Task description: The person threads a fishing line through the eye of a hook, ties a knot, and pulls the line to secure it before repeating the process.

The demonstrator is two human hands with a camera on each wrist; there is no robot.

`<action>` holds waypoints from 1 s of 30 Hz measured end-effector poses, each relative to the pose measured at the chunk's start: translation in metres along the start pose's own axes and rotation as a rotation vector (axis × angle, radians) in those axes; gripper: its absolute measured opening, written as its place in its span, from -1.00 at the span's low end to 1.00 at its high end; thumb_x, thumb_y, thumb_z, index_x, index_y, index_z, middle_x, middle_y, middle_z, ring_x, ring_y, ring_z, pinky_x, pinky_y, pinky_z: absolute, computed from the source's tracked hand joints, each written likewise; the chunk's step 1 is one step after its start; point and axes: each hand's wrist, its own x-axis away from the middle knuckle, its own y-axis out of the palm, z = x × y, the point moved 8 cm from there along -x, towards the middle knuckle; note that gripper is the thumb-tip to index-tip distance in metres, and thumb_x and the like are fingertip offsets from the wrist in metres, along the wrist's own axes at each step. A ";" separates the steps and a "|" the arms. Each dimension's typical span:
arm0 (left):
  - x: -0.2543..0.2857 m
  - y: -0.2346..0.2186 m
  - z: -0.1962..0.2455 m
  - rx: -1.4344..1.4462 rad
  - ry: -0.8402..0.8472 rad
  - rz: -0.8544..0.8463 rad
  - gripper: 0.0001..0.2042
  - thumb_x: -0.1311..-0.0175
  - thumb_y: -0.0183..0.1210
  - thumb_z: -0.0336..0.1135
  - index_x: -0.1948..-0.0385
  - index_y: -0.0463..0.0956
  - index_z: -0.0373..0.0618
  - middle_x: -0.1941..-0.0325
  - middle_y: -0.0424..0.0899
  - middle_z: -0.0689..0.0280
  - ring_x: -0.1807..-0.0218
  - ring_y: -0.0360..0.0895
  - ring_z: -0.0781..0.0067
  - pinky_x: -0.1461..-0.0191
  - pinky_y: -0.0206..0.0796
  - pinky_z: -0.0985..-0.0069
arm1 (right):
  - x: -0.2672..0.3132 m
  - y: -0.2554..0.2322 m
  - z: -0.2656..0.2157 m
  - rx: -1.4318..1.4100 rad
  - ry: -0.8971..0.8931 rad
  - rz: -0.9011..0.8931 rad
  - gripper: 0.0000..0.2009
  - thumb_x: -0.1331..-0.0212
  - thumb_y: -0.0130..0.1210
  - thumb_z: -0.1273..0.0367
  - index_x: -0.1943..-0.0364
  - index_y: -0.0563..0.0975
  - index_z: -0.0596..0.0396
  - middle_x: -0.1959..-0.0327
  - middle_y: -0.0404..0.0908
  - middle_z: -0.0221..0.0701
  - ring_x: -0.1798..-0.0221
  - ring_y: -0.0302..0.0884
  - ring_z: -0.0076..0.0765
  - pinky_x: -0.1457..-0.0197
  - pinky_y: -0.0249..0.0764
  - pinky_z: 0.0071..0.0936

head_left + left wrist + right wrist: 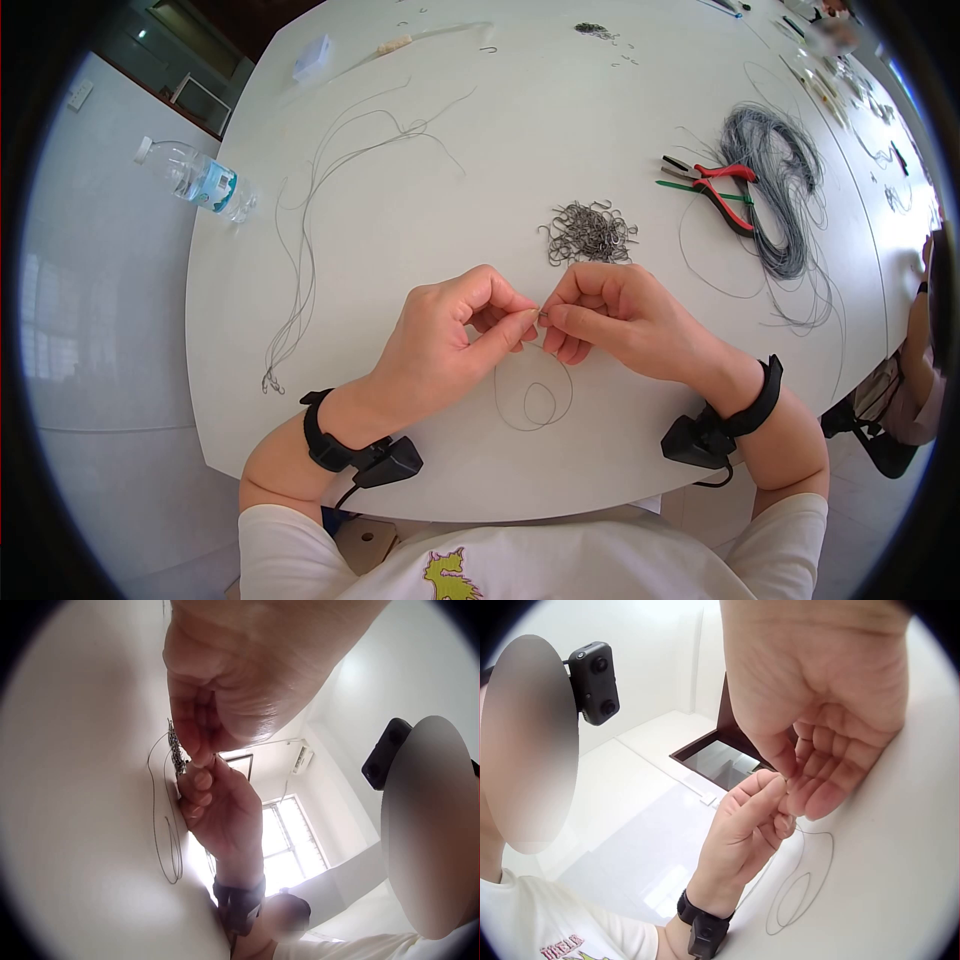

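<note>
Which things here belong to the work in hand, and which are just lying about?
Likely the job's:
thin line between left hand and right hand
hook pile
grey line bundle
perhaps the pliers, untouched

Apparently just lying about:
water bottle
plastic box

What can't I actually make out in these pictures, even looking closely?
- Head view: what the tiny item between the left hand and right hand is; fingertips mostly cover it.
- Head view: the number of hooks in the dark metal hook pile; they overlap.
- Head view: wording on the blue label of the clear plastic bottle; too small.
- Head view: the whole seated person; the right edge cuts them off.
</note>
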 end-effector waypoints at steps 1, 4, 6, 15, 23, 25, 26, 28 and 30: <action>0.000 0.000 0.000 0.000 -0.003 0.000 -0.94 -0.36 0.16 -0.50 0.32 0.50 -0.27 0.36 0.70 0.29 0.29 0.68 0.59 0.19 0.57 0.62 | 0.000 0.000 0.000 -0.003 0.003 0.001 -0.80 -0.38 0.05 0.38 0.24 0.55 0.30 0.34 0.68 -0.34 0.30 0.64 -0.55 0.15 0.61 -0.58; 0.000 0.000 0.000 -0.004 -0.002 -0.003 -0.94 -0.36 0.16 -0.50 0.32 0.50 -0.27 0.36 0.70 0.29 0.30 0.68 0.60 0.19 0.57 0.62 | 0.000 0.000 0.001 -0.006 0.004 0.001 -0.80 -0.38 0.05 0.37 0.24 0.55 0.29 0.34 0.68 -0.34 0.30 0.64 -0.56 0.15 0.61 -0.59; 0.000 0.000 -0.003 -0.011 -0.012 -0.013 -0.94 -0.36 0.16 -0.49 0.32 0.50 -0.27 0.35 0.69 0.29 0.30 0.68 0.60 0.19 0.56 0.62 | 0.000 0.000 0.001 -0.005 0.002 0.000 -0.80 -0.38 0.06 0.37 0.24 0.55 0.29 0.34 0.68 -0.34 0.30 0.64 -0.56 0.15 0.61 -0.59; -0.003 -0.003 -0.008 0.212 -0.076 0.035 -0.93 -0.39 0.13 -0.46 0.26 0.50 -0.27 0.29 0.67 0.32 0.21 0.67 0.60 0.14 0.57 0.62 | 0.001 -0.001 -0.002 -0.015 -0.013 0.006 -0.79 -0.39 0.07 0.32 0.24 0.52 0.25 0.36 0.65 -0.39 0.31 0.62 -0.56 0.17 0.60 -0.56; 0.001 -0.004 0.005 0.348 -0.059 0.008 -0.90 -0.42 0.11 -0.42 0.20 0.49 -0.26 0.27 0.66 0.31 0.21 0.64 0.61 0.11 0.55 0.60 | 0.011 -0.001 -0.031 -0.019 -0.337 -0.025 -0.88 -0.40 0.05 0.41 0.28 0.47 0.17 0.38 0.58 -0.43 0.29 0.54 -0.63 0.18 0.53 -0.60; 0.003 -0.010 0.012 0.339 -0.023 0.085 -0.93 -0.42 0.11 -0.42 0.24 0.48 -0.21 0.37 0.66 0.32 0.35 0.59 0.62 0.21 0.47 0.63 | 0.017 -0.005 -0.040 -0.041 -0.360 0.001 -0.90 -0.39 0.05 0.43 0.28 0.47 0.15 0.38 0.58 -0.42 0.31 0.53 -0.62 0.19 0.52 -0.60; 0.004 -0.012 0.012 0.340 -0.024 0.090 -0.93 -0.42 0.11 -0.42 0.24 0.48 -0.21 0.37 0.66 0.32 0.35 0.59 0.62 0.21 0.47 0.63 | 0.020 -0.010 -0.045 -0.062 -0.381 0.025 -0.92 -0.38 0.05 0.44 0.28 0.46 0.14 0.38 0.57 -0.42 0.33 0.52 -0.61 0.20 0.51 -0.60; 0.002 -0.022 0.013 0.323 -0.019 0.138 -0.94 -0.41 0.12 -0.42 0.25 0.49 -0.19 0.39 0.66 0.33 0.39 0.57 0.63 0.23 0.45 0.64 | 0.027 -0.024 -0.056 -0.095 -0.464 0.056 -0.92 -0.39 0.04 0.43 0.28 0.45 0.12 0.38 0.55 -0.42 0.33 0.52 -0.59 0.21 0.50 -0.61; 0.000 -0.027 0.013 0.329 -0.015 0.162 -0.93 -0.41 0.12 -0.41 0.25 0.49 -0.19 0.40 0.66 0.33 0.40 0.56 0.63 0.23 0.44 0.64 | 0.036 -0.047 -0.071 -0.161 -0.617 0.092 -0.91 -0.40 0.01 0.40 0.27 0.42 0.09 0.35 0.52 -0.41 0.29 0.51 -0.54 0.22 0.49 -0.61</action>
